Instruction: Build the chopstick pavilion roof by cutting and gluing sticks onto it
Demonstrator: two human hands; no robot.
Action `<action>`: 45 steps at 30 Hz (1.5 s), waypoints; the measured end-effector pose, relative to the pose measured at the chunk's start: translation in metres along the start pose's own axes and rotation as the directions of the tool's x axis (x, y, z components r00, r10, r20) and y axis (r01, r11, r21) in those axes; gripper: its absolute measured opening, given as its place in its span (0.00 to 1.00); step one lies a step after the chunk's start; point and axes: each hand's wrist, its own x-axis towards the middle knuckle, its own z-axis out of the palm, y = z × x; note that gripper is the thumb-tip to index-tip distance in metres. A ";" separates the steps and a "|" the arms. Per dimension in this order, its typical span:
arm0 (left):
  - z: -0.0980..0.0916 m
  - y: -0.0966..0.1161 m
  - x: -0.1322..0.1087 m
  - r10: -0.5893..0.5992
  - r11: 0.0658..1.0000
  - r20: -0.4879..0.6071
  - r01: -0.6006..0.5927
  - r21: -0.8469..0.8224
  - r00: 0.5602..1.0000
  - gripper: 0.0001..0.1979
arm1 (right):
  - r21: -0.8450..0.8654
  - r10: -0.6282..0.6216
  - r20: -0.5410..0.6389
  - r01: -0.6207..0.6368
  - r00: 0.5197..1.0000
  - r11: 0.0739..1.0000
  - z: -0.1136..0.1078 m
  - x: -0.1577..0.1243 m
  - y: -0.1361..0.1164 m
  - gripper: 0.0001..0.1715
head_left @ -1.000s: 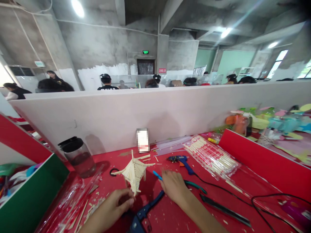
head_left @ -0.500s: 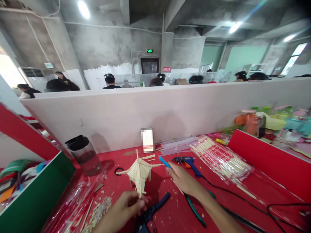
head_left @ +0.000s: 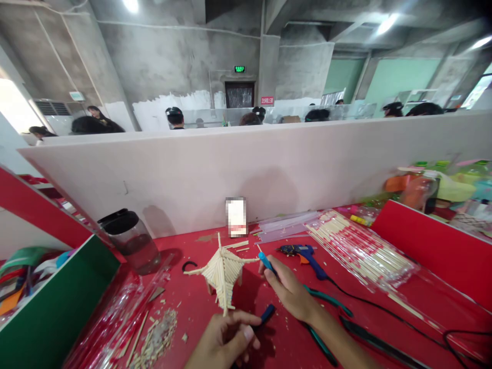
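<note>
A small model hut point(head_left: 223, 272) built of pale wooden sticks stands on the red table point(head_left: 369, 318). My left hand point(head_left: 226, 341) pinches the near end of the model's roof sticks. My right hand point(head_left: 292, 292) is closed on a thin blue-handled tool point(head_left: 265, 260), its tip close to the model's right side. A dark blue-handled cutter point(head_left: 267, 313) lies on the table between my hands, partly hidden by the left one.
A blue glue gun point(head_left: 303, 252) with a black cord lies right of the model. Green-handled pliers point(head_left: 326, 318), packs of sticks point(head_left: 361, 251), a dark-lidded jar point(head_left: 128, 240), stick scraps point(head_left: 154, 338), a white partition point(head_left: 246, 164) and red side dividers point(head_left: 434, 246) surround the work spot.
My right hand picked up the blue-handled tool from the table and brought it to the model's right side. My left hand stayed on the model's near end.
</note>
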 end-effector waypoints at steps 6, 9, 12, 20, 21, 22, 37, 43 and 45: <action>0.008 -0.011 0.005 0.036 0.996 -0.042 -0.039 -0.078 0.998 0.38 | -0.015 -0.126 -0.090 0.125 0.988 0.992 -0.001 -0.003 -0.011 0.19; 0.009 -0.002 0.000 0.054 0.994 -0.083 -0.062 -0.093 0.995 0.36 | 0.026 -0.174 -0.190 0.182 0.966 0.983 -0.001 -0.007 -0.016 0.17; 0.009 0.006 -0.006 0.045 0.995 -0.136 -0.057 -0.085 0.990 0.35 | 0.134 -0.186 -0.272 0.229 0.944 0.964 0.004 -0.013 -0.024 0.14; 0.011 0.004 -0.003 0.058 0.993 -0.143 -0.072 -0.097 0.988 0.33 | 0.288 -0.122 -0.164 0.166 0.979 0.943 0.027 -0.027 -0.051 0.09; 0.012 0.004 -0.003 0.057 0.993 -0.147 -0.072 -0.096 0.987 0.32 | 0.315 -0.095 -0.121 0.129 0.988 0.940 0.030 -0.028 -0.052 0.09; 0.012 0.005 -0.002 0.054 0.993 -0.160 -0.070 -0.097 0.986 0.32 | 0.352 -0.066 -0.086 0.092 0.994 0.932 0.032 -0.030 -0.052 0.09; 0.016 0.011 -0.004 0.026 0.996 -0.291 -0.050 -0.075 0.956 0.32 | 0.445 -0.091 -0.018 0.090 0.996 0.891 0.035 -0.031 -0.051 0.07; 0.015 0.011 -0.007 0.019 0.998 -0.322 -0.035 -0.043 0.947 0.33 | 0.565 -0.125 0.063 0.068 0.990 0.823 0.036 -0.029 -0.058 0.06; 0.014 0.010 -0.006 0.022 0.999 -0.317 -0.034 -0.035 0.948 0.33 | 0.560 -0.118 0.060 0.064 0.991 0.826 0.037 -0.029 -0.058 0.06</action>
